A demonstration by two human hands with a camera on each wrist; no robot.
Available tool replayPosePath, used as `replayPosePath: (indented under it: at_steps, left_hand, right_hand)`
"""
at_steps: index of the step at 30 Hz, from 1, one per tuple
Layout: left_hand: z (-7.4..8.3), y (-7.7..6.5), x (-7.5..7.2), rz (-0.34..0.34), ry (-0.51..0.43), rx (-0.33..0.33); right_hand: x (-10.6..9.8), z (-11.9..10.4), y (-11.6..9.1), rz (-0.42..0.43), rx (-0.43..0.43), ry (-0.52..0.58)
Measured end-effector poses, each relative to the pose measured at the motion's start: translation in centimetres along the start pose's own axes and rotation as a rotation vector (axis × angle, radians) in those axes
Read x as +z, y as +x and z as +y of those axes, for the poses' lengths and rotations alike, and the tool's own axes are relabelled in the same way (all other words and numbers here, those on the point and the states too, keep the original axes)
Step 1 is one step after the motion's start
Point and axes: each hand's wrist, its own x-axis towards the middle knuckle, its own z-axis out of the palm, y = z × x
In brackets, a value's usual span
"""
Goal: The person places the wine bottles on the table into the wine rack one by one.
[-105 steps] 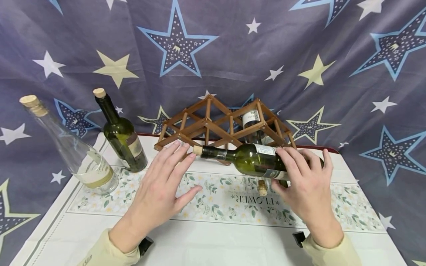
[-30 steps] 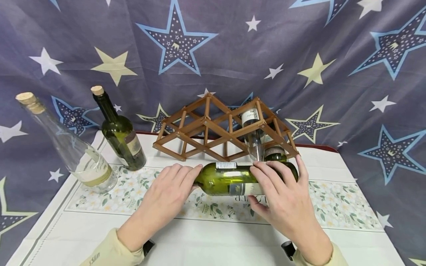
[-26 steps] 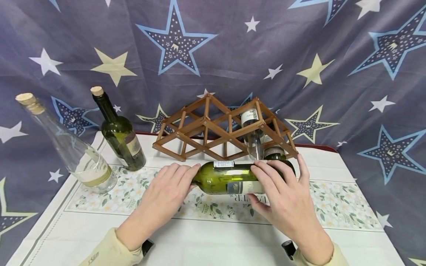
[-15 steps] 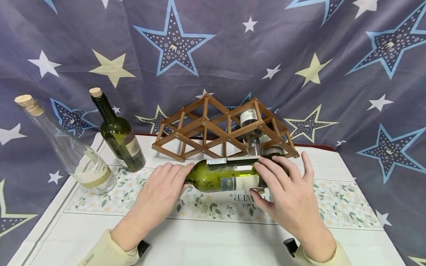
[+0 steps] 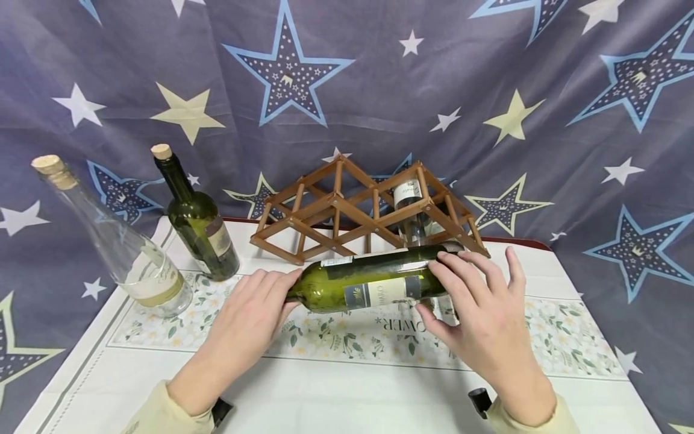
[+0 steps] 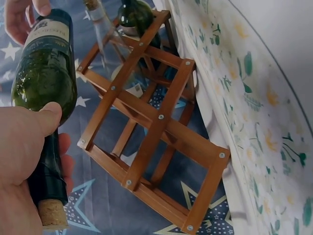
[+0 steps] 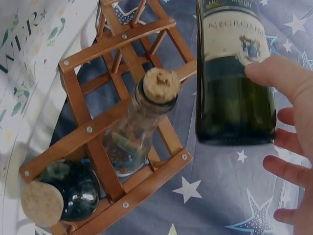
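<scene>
A green wine bottle (image 5: 374, 283) lies nearly level in front of the wooden wine rack (image 5: 334, 199), base end slightly higher in the head view. My left hand (image 5: 244, 325) grips its neck; in the left wrist view the thumb lies at the shoulder and the cork (image 6: 53, 214) sticks out below the hand. My right hand (image 5: 488, 319) holds the base end, thumb on the near side and fingers over the top. A cream label faces me. Inside the rack lie a clear corked bottle (image 7: 129, 142) and a dark corked bottle (image 7: 73, 191), both on the right side.
At the left stand a tall clear corked bottle (image 5: 157, 283) and a green corked bottle (image 5: 203, 235). A white cloth with a floral strip (image 5: 347, 343) covers the table. Behind the rack hangs a star-patterned curtain (image 5: 379, 78).
My left hand, open beside the cork 3.5 s ago, now grips the neck. The bottle has come left and turned, bringing its label round. In the last second it shifted further left, neck end lower.
</scene>
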Motion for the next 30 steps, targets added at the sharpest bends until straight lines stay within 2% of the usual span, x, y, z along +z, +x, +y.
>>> replayPosePath:
  at_steps: [6,16,30]
  left_hand:
    - [-0.5,-0.7,0.0,0.013,-0.015,-0.015]
    - [-1.0,-1.9,0.1,-0.016,-0.047,-0.08]
    - [-1.6,-3.6,0.1,-0.066,-0.063,-0.159]
  right_hand:
    - [-0.3,0.5,0.2,0.003,0.029,-0.009]
    - [-0.5,1.2,-0.1,-0.018,0.074,0.004]
    - [-0.9,3.1,-1.9,-0.117,0.18,0.056]
